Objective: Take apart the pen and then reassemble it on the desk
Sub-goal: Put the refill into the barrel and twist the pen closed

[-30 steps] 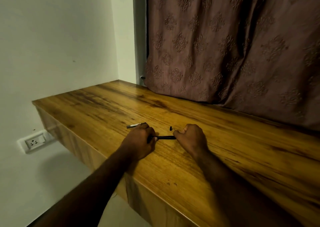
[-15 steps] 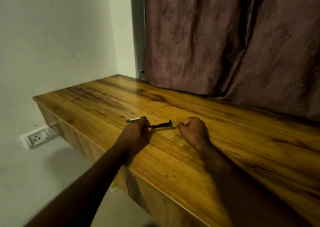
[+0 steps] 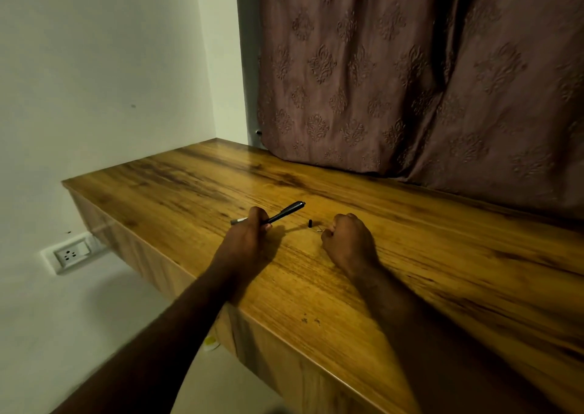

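Barrel (image 3: 286, 212) has swung since 0.5 s ago. It lay nearly level btwn the hands w/ its free end close to the right hand. Now that end points up toward upper right of frame, well apart from the right hand.

Left hand (image 3: 249, 233), centre frame, grips the barrel's lower end w/ fingers curled round it. Barrel is black, tilted, w/ its far end off the tabletop (image 3: 442, 255). Can't tell if anything sits inside it.

Grey piece (image 3: 238, 221) pokes out just left of the left hand's knuckles, low by the tabletop. Can't tell whether the hand holds it or it just lies behind the hand.

Small black bit (image 3: 310, 223) lies on the tabletop btwn the hands, nearer the right one and touching neither.

Right hand (image 3: 347, 239) rests on the tabletop right of centre, fingers curled in tight. Thin wiry bit (image 3: 319, 230) sits at its fingertips, too small to ID. Pinched or only touching, can't tell.

Both forearms run in from the bottom edge, the right one lying along the tabletop.

Tabletop is glossy wood grain, front edge running lower right to mid left. Patterned brown curtain (image 3: 410, 81) fills the upper right, its hem resting on the tabletop's back edge. Socket (image 3: 71, 254) is on the pale wall at mid left, below tabletop level. Small yellow thing (image 3: 211, 341) shows below the tabletop edge by the left forearm.
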`<action>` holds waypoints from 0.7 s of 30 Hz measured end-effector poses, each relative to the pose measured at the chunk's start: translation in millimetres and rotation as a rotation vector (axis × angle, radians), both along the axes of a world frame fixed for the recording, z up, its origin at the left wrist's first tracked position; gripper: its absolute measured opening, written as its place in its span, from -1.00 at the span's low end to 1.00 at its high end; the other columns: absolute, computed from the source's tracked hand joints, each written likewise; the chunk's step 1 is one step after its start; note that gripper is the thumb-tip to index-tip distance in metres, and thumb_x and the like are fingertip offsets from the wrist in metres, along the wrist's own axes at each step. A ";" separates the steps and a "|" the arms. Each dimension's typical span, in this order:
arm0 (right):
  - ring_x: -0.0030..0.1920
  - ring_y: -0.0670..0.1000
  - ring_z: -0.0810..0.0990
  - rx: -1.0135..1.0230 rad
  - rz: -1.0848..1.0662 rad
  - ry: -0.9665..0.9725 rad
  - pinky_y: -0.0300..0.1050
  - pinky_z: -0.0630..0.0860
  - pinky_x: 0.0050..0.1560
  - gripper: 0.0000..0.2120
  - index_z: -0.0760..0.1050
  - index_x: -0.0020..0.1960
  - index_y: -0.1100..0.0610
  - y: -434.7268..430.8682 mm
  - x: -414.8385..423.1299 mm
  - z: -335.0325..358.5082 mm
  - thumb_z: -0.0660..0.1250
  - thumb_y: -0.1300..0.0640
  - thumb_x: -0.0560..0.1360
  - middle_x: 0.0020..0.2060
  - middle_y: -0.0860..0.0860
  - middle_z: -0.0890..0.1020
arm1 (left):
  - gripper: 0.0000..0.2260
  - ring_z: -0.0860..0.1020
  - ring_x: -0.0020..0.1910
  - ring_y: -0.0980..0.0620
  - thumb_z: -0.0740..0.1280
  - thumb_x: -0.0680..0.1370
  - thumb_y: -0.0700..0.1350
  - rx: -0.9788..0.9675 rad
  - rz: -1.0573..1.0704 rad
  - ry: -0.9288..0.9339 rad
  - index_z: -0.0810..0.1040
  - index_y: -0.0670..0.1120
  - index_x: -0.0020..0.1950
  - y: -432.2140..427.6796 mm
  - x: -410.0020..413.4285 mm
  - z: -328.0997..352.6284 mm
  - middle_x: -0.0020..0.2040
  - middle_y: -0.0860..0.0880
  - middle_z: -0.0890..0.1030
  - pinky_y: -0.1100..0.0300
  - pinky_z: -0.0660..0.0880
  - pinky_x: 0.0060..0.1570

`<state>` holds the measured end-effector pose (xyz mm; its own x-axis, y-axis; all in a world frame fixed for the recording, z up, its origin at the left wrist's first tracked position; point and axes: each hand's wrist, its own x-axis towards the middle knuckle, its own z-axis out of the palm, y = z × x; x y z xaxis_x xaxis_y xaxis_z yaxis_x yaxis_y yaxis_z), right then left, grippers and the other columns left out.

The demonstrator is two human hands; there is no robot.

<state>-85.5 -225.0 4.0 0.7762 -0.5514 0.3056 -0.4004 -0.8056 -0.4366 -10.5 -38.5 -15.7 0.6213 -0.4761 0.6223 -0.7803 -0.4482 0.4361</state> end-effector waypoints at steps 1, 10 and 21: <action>-0.06 0.11 0.59 0.023 -0.015 -0.013 -0.01 0.57 -0.07 -0.81 0.57 -0.03 0.15 -1.1 -0.1 0.4 0.31 0.03 0.50 -0.06 0.08 0.61 | -0.80 0.48 -0.41 0.11 0.27 0.56 0.05 -0.007 -0.008 0.018 0.26 0.02 -0.03 0.4 -2.4 1.8 -0.32 0.03 0.54 0.24 0.37 -0.47; -0.18 -0.04 0.53 0.339 -0.047 -0.223 -0.29 0.29 -0.28 -0.86 0.61 -0.09 0.17 -16.6 -7.9 5.9 0.31 0.13 0.54 -0.15 0.01 0.66 | -0.80 0.46 -0.41 0.18 0.31 0.56 -0.05 -0.008 0.027 0.040 0.26 0.03 -0.04 0.5 -4.4 4.0 -0.34 0.09 0.50 0.25 0.30 -0.47; 0.18 0.09 0.45 -0.101 0.156 0.063 0.03 0.46 0.18 -0.72 0.59 0.18 0.05 -4.4 -15.5 -3.5 0.22 0.02 0.54 0.12 0.03 0.56 | -0.90 0.43 -0.43 0.16 0.20 0.59 -0.06 0.008 0.039 0.023 0.27 0.00 -0.03 -0.9 -1.0 5.2 -0.34 0.09 0.46 0.29 0.26 -0.47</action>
<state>-101.0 -229.3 0.5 0.8694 -0.3916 0.3014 -0.2908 -0.8985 -0.3287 -11.4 -39.4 -10.5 0.6534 -0.4563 0.6040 -0.7522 -0.4818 0.4496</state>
